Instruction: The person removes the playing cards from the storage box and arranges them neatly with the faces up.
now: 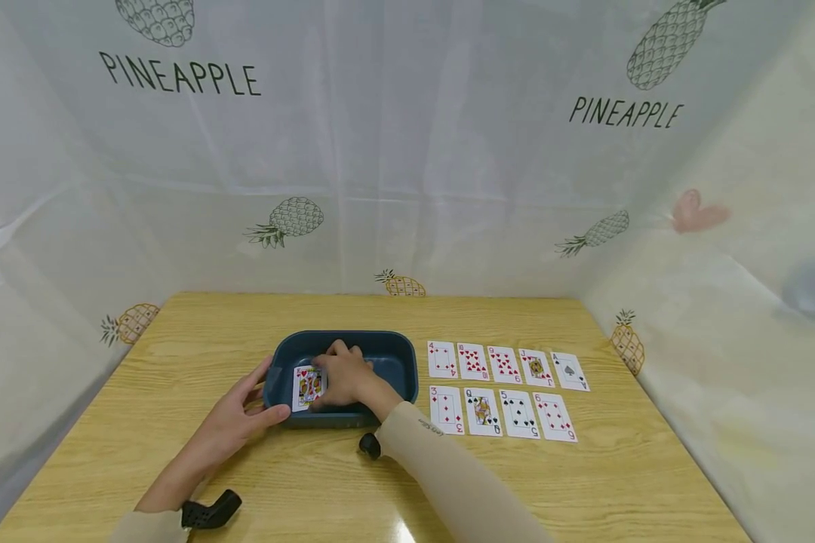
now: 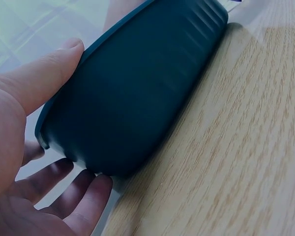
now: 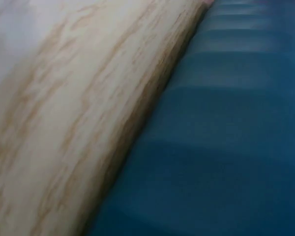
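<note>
A dark blue plastic basin [image 1: 409, 354] stands on the table, its ribbed outer wall filling much of both wrist views. My left hand [image 1: 241, 407] grips its left end, the thumb on the near rim and the fingers spread round the outside, as the left wrist view [image 2: 44, 191] also shows. Inside the basin lies a king of hearts playing card [image 1: 306, 388], face up. My right hand [image 1: 345, 377] reaches in over the near rim and pinches this card at its right side, thumb at the near edge and a finger at the far edge. The basin wall hides my right hand in its wrist view.
Right of the basin, face-up cards lie in two rows on the wooden table [image 1: 516, 490]. The far row runs from a four of diamonds [image 1: 442, 360] to an ace of spades [image 1: 570, 371]; the near row starts with a three of diamonds [image 1: 446, 410]. A pineapple-print curtain [image 1: 407, 151] hangs behind.
</note>
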